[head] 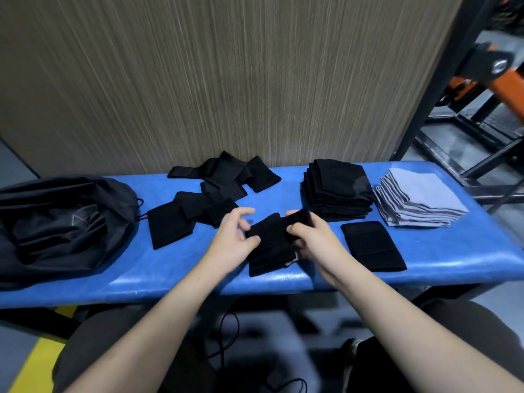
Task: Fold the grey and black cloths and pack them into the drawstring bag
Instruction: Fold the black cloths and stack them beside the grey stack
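The black cloth (270, 243) you're working sits at the front-middle of the blue bench (442, 268), lower half lying flat, upper edge lifted off the surface. Your right hand (310, 236) has fingers curled round that raised top edge; your left hand (235, 236) pinches the left edge w/ thumb, other fingers spread loose above it.

Main risk, as I judge it: the fabric looks soft and limp, so if one hand lets go early the fold will likely slump and the layers skew, giving an uneven packet that won't stack square. Pulling harder w/ one hand than the other could also drag the whole piece toward the front edge, which is close. A pale bit shows at the lower right corner, maybe a label; can't tell.

The cloth looks matte, already doubled at least once, edges roughly straight but blurred.

Just right of it lies one folded black piece (373, 245), flat. Behind that, a black stack (337, 191) and a grey stack (419, 199), side by side. An unfolded black pile (209, 194) sits behind and to the left. The drawstring bag (65, 217) lies at the far left, mouth slack, well apart from your hands.
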`<action>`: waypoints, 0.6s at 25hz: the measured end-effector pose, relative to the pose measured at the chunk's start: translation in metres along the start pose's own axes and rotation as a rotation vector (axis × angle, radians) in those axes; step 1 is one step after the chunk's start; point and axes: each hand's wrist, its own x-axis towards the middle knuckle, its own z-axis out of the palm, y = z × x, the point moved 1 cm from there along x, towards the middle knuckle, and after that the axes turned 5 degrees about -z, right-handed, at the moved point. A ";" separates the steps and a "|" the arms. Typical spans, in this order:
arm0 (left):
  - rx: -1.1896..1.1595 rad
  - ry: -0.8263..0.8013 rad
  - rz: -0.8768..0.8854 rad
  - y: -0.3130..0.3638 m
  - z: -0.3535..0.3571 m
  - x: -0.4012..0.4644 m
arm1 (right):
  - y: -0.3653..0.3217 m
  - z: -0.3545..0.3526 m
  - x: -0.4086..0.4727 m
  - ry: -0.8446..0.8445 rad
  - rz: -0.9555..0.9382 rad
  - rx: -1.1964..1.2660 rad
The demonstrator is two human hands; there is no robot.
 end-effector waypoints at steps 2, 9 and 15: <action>0.011 -0.002 -0.157 -0.003 -0.004 -0.001 | -0.003 0.000 -0.001 -0.032 0.055 0.124; -0.371 -0.129 -0.253 0.001 -0.011 -0.008 | 0.002 0.007 0.001 -0.147 0.126 0.296; -0.433 -0.062 -0.185 0.004 0.001 -0.010 | 0.010 0.020 0.002 -0.103 0.059 0.134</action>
